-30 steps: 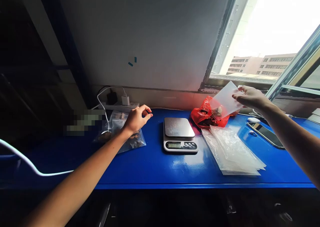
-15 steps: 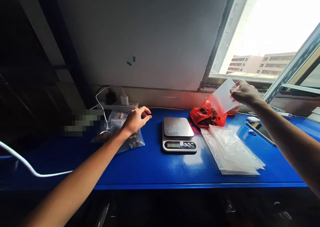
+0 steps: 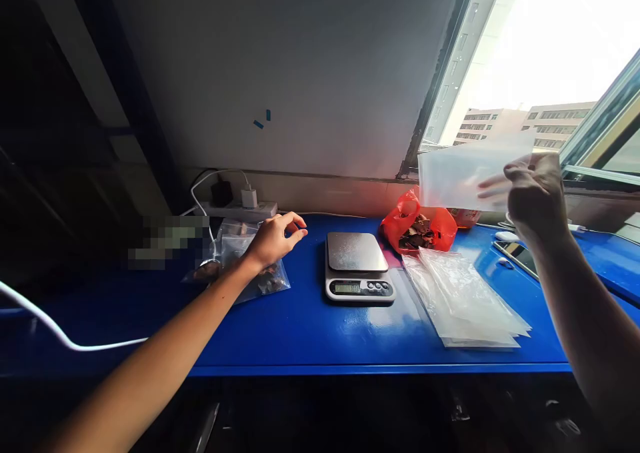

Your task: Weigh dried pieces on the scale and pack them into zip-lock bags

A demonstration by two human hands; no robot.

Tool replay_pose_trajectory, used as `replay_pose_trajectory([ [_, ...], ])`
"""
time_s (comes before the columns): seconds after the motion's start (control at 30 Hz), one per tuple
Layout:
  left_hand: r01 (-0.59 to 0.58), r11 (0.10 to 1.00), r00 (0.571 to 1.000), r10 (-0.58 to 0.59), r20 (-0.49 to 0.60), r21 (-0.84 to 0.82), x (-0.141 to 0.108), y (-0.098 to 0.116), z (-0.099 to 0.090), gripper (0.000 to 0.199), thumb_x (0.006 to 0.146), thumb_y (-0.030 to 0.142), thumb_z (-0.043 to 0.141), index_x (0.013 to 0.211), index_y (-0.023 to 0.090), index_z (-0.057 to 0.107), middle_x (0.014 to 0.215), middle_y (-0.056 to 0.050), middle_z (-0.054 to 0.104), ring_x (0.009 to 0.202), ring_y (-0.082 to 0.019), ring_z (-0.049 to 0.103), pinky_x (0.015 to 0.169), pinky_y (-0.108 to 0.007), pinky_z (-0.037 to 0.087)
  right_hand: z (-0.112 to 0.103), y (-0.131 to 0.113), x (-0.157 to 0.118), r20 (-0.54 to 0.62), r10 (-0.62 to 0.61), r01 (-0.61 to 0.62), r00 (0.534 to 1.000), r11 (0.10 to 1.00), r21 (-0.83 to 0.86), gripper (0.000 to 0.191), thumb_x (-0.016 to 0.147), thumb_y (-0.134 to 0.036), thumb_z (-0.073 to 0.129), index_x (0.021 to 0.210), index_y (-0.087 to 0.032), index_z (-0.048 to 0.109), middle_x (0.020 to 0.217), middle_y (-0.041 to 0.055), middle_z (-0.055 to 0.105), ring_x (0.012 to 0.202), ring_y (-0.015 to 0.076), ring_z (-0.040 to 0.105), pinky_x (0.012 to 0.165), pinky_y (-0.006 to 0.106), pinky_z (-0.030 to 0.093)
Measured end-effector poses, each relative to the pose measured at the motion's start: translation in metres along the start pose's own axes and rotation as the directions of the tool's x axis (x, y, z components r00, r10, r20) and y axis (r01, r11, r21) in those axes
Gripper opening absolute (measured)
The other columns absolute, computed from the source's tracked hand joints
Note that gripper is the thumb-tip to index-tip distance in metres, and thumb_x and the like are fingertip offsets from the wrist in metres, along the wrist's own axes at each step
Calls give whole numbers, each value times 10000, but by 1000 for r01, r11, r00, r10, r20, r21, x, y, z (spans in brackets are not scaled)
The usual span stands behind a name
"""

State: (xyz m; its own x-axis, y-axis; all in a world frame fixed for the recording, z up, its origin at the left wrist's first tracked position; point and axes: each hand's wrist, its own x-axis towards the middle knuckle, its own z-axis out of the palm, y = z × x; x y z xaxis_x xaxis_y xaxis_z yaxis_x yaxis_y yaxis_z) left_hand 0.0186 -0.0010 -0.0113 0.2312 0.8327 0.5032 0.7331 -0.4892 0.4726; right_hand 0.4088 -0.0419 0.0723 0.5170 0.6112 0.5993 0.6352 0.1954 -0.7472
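My right hand (image 3: 537, 190) pinches a frosted, see-through plastic sheet (image 3: 463, 176), raised in front of the window. Some of its fingers show through the sheet. Below the sheet, a red plastic bag (image 3: 443, 230) stands with its mouth apart, brown dried pieces (image 3: 417, 232) inside. My left hand (image 3: 277, 240) hovers over clear bags with brown contents (image 3: 273, 276), its fingers loosely curved and the thumb apart, holding nothing. Between the hands sits a digital kitchen scale (image 3: 357, 253) with a bare metal plate; its display digits are too small to read surely.
Flat clear plastic bags (image 3: 465, 300) lie stacked right of the scale. A phone (image 3: 520, 260) and a white earbud case (image 3: 507, 236) rest farther right. At the back left is a power strip (image 3: 265, 210) with a charger (image 3: 249, 196) and white cable. The blue table's front edge (image 3: 350, 370) runs below.
My right hand has drawn the plastic sheet up and to the right, away from the red bag, and turned it more level. The left hand has hardly moved.
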Motion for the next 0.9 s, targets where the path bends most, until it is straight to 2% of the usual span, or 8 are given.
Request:
replay_pose_trajectory([
  [0.07,-23,999,999,24,24,-45,-2,8,1,188,796,380,594,870,216,649,810,-24,712,776,-193,616,706,-300,437,3,-9,-24,123,49,-82,991,956,281,282,907,-115,389,1185,-161,374,921,168,665,605,143,628,535,305,399],
  [0.13,-43,989,997,52,60,-139,-6,18,2,231,801,414,591,899,216,659,894,-41,720,864,-210,632,729,-308,455,14,-17,-47,260,29,-152,965,872,464,219,874,-121,446,1078,-197,421,919,108,646,631,155,633,546,312,415],
  [0.2,-38,967,993,65,97,-253,-10,27,3,286,812,451,583,954,215,659,999,-57,713,942,-220,635,761,-318,472,33,-24,-66,343,-30,-187,939,793,580,145,837,-185,538,962,-213,470,864,39,614,629,158,622,548,306,428],
  [0.3,23,926,991,29,131,-377,-14,34,6,356,828,486,566,1036,207,638,1084,-80,693,991,-229,634,808,-343,484,65,-28,-86,364,-55,-223,930,702,676,161,762,-268,637,881,-225,537,742,-23,573,599,138,582,544,279,435],
  [0.47,125,832,990,-70,121,-540,-13,23,14,324,798,481,607,920,181,603,906,-77,697,849,-204,660,808,-358,510,95,-13,-107,548,18,-424,836,655,625,211,671,-296,722,812,-203,597,719,-11,621,611,126,566,594,277,448],
  [0.6,154,750,986,-161,49,-643,-10,16,16,383,727,473,679,945,181,562,746,-25,665,719,-175,650,753,-346,524,89,1,-111,599,-38,-383,800,736,558,226,677,-309,731,811,-186,595,752,11,653,681,145,604,675,306,464],
  [0.77,136,748,980,-196,-20,-649,-8,15,13,377,700,447,701,931,179,571,769,-33,670,735,-174,636,751,-338,515,80,5,-109,714,-66,-345,697,842,414,381,723,-381,730,982,-207,511,778,38,682,790,194,649,695,317,465],
  [0.9,142,701,971,-235,-38,-699,-8,15,14,338,677,416,710,875,167,599,784,-28,661,755,-165,617,749,-316,494,82,5,-110,737,-48,-369,674,843,392,481,716,-409,740,1050,-209,458,764,43,676,784,199,653,694,309,476],
])
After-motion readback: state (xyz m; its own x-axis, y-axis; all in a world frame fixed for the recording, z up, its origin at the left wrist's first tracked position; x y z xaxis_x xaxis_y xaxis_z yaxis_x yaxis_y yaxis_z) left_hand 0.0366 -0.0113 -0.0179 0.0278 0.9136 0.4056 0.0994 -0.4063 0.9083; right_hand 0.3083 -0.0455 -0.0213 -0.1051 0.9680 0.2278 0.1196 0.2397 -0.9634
